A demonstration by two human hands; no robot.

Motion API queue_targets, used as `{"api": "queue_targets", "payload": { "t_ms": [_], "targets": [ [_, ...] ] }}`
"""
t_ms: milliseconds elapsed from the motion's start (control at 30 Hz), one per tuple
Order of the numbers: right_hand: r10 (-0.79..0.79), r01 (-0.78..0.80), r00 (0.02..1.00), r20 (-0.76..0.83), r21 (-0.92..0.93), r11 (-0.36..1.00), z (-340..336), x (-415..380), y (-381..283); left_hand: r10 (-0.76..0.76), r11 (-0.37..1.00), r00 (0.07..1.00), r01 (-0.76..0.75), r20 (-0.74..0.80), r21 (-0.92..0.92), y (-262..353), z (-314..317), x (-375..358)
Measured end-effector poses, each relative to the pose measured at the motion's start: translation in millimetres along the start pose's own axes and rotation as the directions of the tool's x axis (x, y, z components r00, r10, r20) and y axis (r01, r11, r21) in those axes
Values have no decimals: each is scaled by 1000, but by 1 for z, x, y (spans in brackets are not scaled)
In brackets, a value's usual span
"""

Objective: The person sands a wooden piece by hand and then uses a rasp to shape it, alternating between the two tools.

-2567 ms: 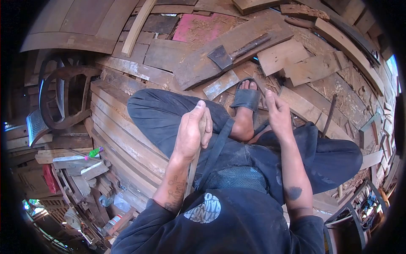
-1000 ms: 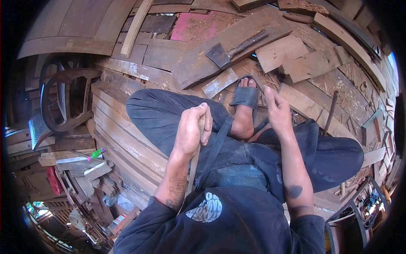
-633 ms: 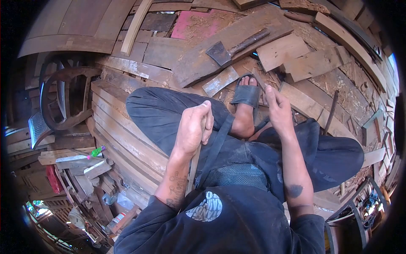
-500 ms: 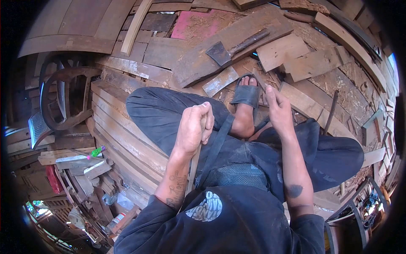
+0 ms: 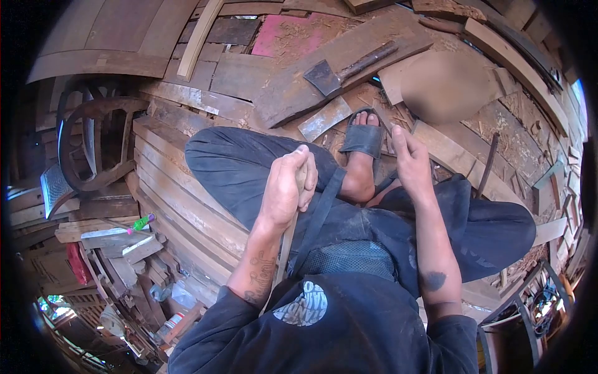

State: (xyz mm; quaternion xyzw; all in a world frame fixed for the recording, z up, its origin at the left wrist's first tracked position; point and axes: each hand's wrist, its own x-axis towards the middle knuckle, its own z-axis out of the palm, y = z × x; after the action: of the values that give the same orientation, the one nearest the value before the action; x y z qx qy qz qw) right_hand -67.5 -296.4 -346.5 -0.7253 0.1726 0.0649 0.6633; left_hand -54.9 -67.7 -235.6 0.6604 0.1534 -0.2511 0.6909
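Observation:
My left hand (image 5: 288, 187) is closed in a fist around a narrow wooden strip (image 5: 285, 250), which runs back along the inside of my forearm, above my lap. My right hand (image 5: 411, 159) is raised over the other leg with thumb and fingers pinched together. A thin dark edge shows at its fingertips, but what it is I cannot make out. Between the hands, my foot in a black sandal (image 5: 362, 140) rests on the floor. Beyond the foot, a hatchet (image 5: 322, 77) lies on a thick plank (image 5: 283, 103).
Stacked boards (image 5: 177, 202) lie along my left side, near a curved wooden frame (image 5: 75, 134). Farther off is a pink board (image 5: 289, 34) with shavings. Offcuts cover the left floor, with a green and pink object (image 5: 142, 223) among them. A metal rod (image 5: 489, 163) sticks up at right.
My left hand has shifted very slightly, still around the wooden strip. The right hand has stayed in place. A blurred patch now covers part of the boards at upper right.

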Motion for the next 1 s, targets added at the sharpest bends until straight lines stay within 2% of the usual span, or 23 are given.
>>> {"api": "queue_targets", "payload": {
  "t_ms": [67,267,467,567,667,767,867,1000],
  "targets": [
    [6,-6,1000,5,-3,1000,0,0,-1,12,998,1000,-13,11,66,-1,-2,1],
    [-8,8,1000,4,13,1000,0,1,1,13,1000,1000,-13,-5,-13,-3,0,1],
    [15,-15,1000,11,-4,1000,-2,1,5,16,996,1000,-16,6,84,-1,0,-1],
    [2,-2,1000,6,25,1000,-1,1,5,5,999,999,-7,37,53,-4,-4,1],
    [10,-10,1000,18,20,1000,-2,2,8,124,992,992,-124,19,7,-11,-4,2],
    [9,-9,1000,15,-4,1000,-2,2,6,181,967,983,-180,-11,-182,-15,-3,1],
    [28,-28,1000,13,0,1000,-1,1,5,215,959,977,-213,-10,-187,-24,-11,0],
    [-29,29,1000,-2,14,999,2,1,5,239,955,971,-238,-15,-178,-24,-12,-3]
  ]
}}
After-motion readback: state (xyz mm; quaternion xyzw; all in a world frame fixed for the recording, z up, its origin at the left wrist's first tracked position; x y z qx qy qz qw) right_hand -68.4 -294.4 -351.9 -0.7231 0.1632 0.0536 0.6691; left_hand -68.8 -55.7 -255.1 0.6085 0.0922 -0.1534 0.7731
